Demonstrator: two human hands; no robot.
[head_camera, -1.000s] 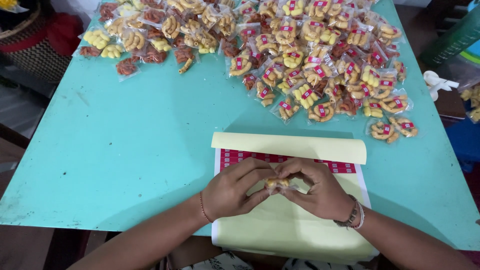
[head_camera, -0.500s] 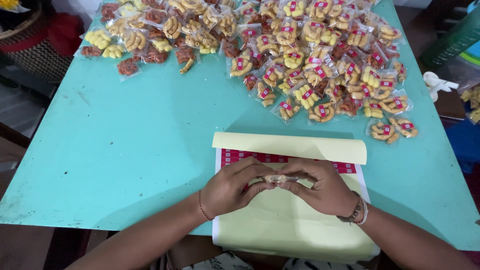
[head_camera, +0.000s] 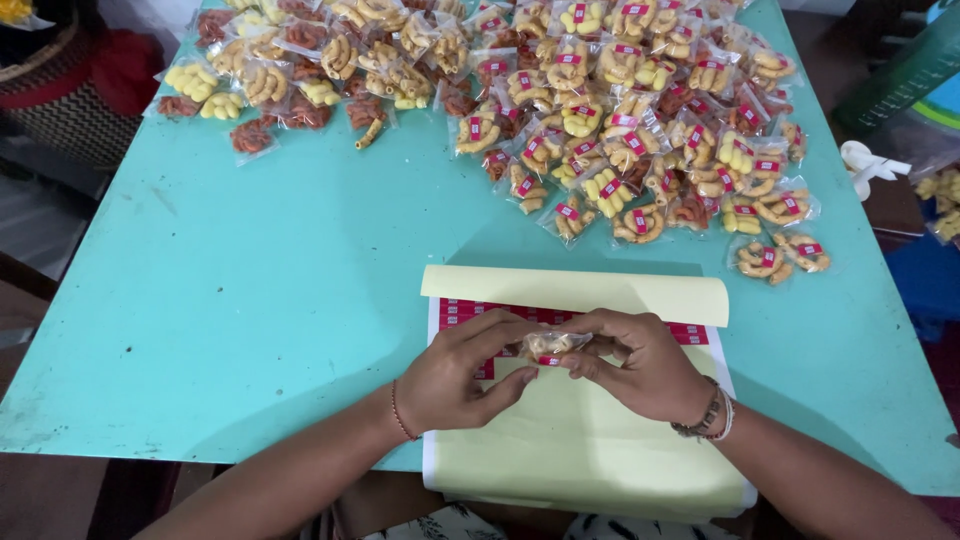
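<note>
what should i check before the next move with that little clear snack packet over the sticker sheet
1. Small clear plastic snack packet held by both hands: ok, left hand and right hand pinch it between them.
2. Red sticker on the packet: cannot tell, fingers hide most of it.
3. Pale yellow sticker sheet flat on the turquoise table: ok, red stickers show along its top rows.
4. Sheet fully supported: not ok, its near edge overhangs the table.
5. Pile of stickered packets apart from the sheet: ok.

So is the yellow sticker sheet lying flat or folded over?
Folded over: the sticker sheet has its top flap turned back, so red stickers show just below it.
</note>
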